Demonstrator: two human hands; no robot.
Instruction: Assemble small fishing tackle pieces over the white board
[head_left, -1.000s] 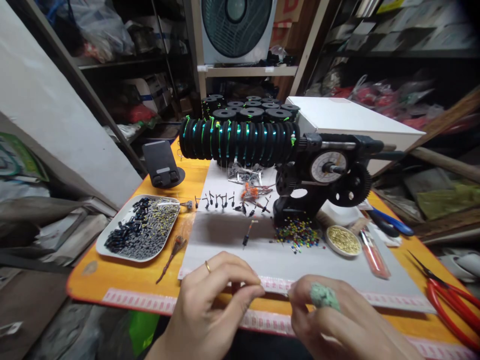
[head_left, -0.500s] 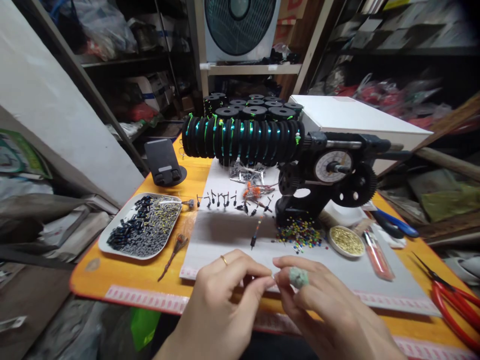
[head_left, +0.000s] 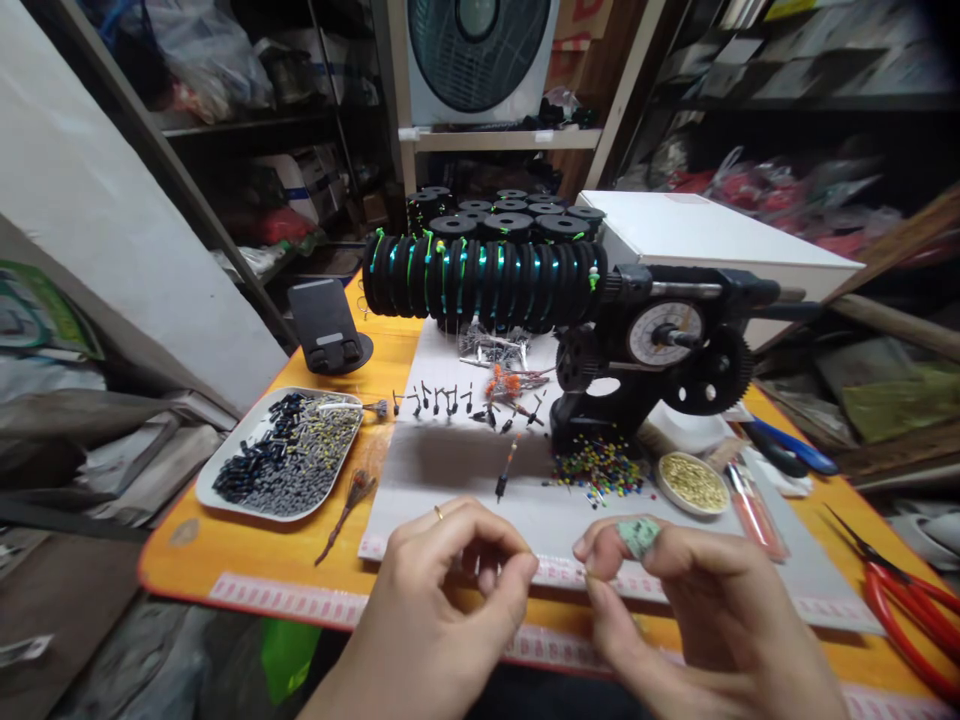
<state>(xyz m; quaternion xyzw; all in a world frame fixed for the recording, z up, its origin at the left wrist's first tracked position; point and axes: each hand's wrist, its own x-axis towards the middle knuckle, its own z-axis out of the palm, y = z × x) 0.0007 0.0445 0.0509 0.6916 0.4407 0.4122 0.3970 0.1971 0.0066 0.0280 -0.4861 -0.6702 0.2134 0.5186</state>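
Head view: left hand [head_left: 442,600] and right hand [head_left: 690,610] were pinched narrow at the table's near edge; whether they held anything could not be told. White tray [head_left: 217,480] held black and grey beads; round dish [head_left: 690,483] held gold beads.

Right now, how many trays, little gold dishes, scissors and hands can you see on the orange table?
Tray of small black and grey pieces: 1
Round dish of gold beads: 1
Red-handled scissors: 1
Hands, left hand and right hand, fingertips pinched together: 2
Total: 5
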